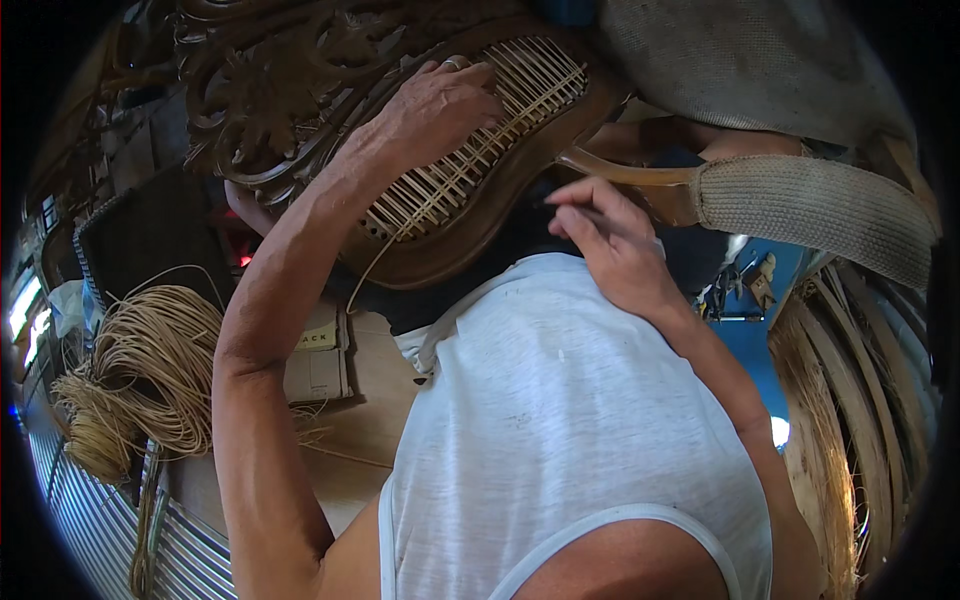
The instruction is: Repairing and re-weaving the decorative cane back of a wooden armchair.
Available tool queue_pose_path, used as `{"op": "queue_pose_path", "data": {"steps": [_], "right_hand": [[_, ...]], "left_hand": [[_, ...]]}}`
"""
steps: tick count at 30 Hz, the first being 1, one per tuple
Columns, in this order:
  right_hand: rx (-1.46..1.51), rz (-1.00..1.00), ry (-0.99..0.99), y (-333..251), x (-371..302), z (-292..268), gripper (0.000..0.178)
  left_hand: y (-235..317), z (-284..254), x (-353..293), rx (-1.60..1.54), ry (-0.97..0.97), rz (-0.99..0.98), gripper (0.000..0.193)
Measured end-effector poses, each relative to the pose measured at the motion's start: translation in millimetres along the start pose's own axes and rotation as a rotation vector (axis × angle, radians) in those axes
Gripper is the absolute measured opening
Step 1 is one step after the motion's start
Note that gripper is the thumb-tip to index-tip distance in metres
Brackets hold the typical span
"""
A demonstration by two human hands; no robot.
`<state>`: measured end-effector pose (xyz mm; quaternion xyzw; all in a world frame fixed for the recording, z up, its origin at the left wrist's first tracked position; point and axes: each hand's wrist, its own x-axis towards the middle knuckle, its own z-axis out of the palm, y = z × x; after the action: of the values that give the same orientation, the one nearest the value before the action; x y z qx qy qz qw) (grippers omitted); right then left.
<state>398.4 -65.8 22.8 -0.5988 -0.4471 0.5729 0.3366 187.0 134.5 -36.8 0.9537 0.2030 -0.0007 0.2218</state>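
Observation:
A carved dark brown wooden frame [450, 262] lies across my lap, its curved opening strung with pale cane strands [470, 165]. Crosswise strands run through the lengthwise row, and one loose end [372, 270] hangs over the near edge. My left hand [440, 108], with a ring on one finger, rests on the strands with its fingers curled; whatever they grip is hidden. Closer to my body, my right hand [615, 240] hovers beside the frame, apart from the weave. Its thumb and index finger are drawn together near a small dark spot, too blurred to name.
A coil of cane [165, 360] sits at the left, near a flat box [320, 360]. On the right are a woven curved armrest [810, 205] and long fibrous strips [850, 400]. Tools [745, 285] lie on a blue surface. Carved openwork [260, 110] rises beyond my left arm.

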Motion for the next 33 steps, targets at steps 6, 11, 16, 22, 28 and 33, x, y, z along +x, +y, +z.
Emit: {"op": "queue_pose_path", "data": {"steps": [6, 11, 16, 22, 28, 33], "right_hand": [[0.013, -0.029, -0.027, 12, -5, -3, 0.014], [0.026, -0.067, -0.021, 15, -4, 0, 0.013], [0.014, -0.079, -0.014, 14, -6, -1, 0.013], [0.064, -0.099, -0.020, 12, -6, 0, 0.013], [-0.118, -0.243, -0.032, 16, -23, -19, 0.013], [-0.139, -0.096, -0.056, 26, -64, -67, 0.016]], "left_hand": [[1, 5, -2, -0.029, 0.024, 0.040, 0.018], [9, 9, 0, -0.043, 0.026, -0.003, 0.016], [16, 11, -1, 0.006, 0.064, -0.024, 0.016], [27, 9, 1, 0.053, 0.018, -0.084, 0.032], [25, 2, 5, 0.005, -0.012, -0.135, 0.023], [11, -8, 18, -0.120, 0.102, -0.207, 0.022]]}}
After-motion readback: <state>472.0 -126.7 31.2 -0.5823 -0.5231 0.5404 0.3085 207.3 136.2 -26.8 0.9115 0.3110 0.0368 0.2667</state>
